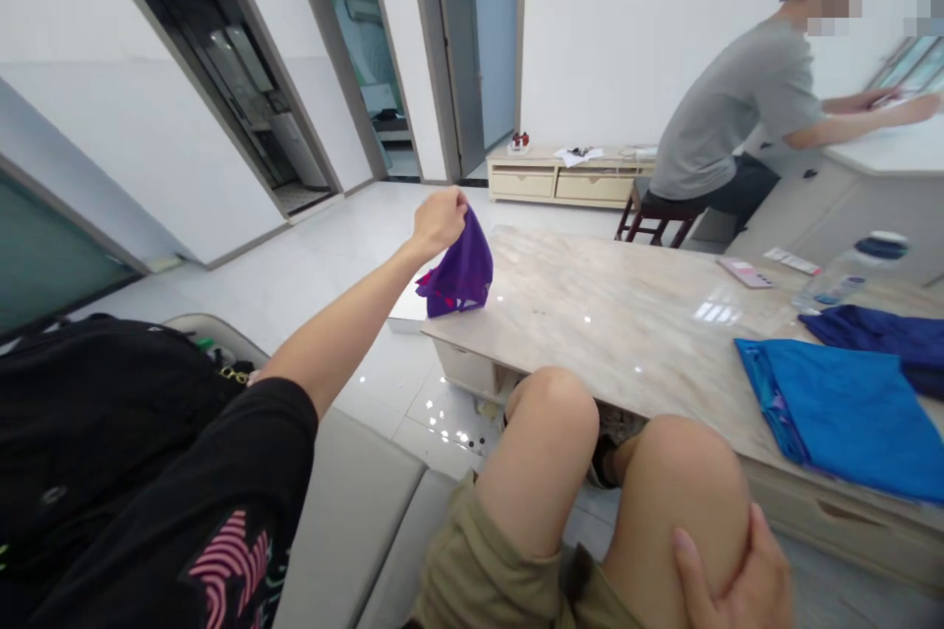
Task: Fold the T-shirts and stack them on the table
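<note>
My left hand (441,219) is closed on the top of a purple cloth (466,265) and holds it up at the near left corner of the marble-topped table (575,295). The cloth hangs down to the tabletop, with some pink-red showing at its lower left. My right hand (737,575) rests on my right knee, thumb and fingers apart around it, holding nothing. A folded bright blue cloth (848,408) lies on the right part of the table, with a dark navy cloth (885,334) just behind it.
A clear bottle (852,275) and a pink flat box (744,272) stand on the table's far right. A person in a grey shirt (737,108) sits on a stool (656,213) beyond it. A black bag (103,432) lies at my left on the sofa (354,501).
</note>
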Demonstrator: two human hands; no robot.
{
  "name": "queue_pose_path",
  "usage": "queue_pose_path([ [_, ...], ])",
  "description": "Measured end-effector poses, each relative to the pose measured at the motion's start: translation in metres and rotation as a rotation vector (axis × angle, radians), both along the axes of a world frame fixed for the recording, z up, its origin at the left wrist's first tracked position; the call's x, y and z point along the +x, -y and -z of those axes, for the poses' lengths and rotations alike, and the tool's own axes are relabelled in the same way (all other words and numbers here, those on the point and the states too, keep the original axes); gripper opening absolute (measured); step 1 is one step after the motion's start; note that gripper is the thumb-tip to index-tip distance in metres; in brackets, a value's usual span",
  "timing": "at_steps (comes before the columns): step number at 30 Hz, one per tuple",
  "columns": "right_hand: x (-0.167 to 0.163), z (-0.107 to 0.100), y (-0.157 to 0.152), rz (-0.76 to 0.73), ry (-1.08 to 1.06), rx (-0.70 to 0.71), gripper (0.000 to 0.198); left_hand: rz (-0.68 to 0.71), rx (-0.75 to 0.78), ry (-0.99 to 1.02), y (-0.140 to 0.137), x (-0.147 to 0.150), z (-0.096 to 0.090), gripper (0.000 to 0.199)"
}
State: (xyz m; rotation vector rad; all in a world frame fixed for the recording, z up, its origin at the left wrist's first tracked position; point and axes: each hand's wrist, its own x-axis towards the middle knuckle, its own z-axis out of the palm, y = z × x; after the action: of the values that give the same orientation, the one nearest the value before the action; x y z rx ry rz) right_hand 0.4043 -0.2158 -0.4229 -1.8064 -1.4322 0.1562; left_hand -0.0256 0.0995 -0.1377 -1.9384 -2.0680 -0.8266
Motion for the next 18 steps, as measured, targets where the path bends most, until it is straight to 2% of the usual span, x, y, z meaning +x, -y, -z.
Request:
queue_pose_path([
  [3,-0.002,0.000,-0.005,-0.014,0.034,0.109,0.109,0.087,0.150,0.071,-0.001,0.022,-0.068,0.022],
  [5,-0.009,-0.011,-0.009,-0.025,0.108,0.235,0.098,0.148,0.208,0.121,0.001,0.033,-0.104,0.020],
  [8,-0.032,-0.049,-0.017,-0.129,0.181,0.342,0.067,0.222,0.252,0.178,0.008,0.046,-0.142,0.015],
  [11,-0.076,-0.105,-0.027,-0.430,0.117,0.332,0.040,0.273,0.285,0.199,0.024,0.062,-0.168,0.014],
  [13,-0.114,-0.142,-0.037,-0.630,0.076,0.312,0.043,0.297,0.302,0.184,0.040,0.077,-0.183,0.015],
  [14,-0.133,-0.159,-0.044,-0.682,0.083,0.312,0.047,0.304,0.308,0.174,0.049,0.084,-0.190,0.014],
  [16,-0.166,-0.188,-0.063,-0.665,0.083,0.337,0.064,0.311,0.311,0.164,0.067,0.098,-0.204,0.013],
  [18,-0.189,-0.211,-0.088,-0.568,0.057,0.375,0.084,0.326,0.307,0.168,0.082,0.107,-0.216,0.017],
])
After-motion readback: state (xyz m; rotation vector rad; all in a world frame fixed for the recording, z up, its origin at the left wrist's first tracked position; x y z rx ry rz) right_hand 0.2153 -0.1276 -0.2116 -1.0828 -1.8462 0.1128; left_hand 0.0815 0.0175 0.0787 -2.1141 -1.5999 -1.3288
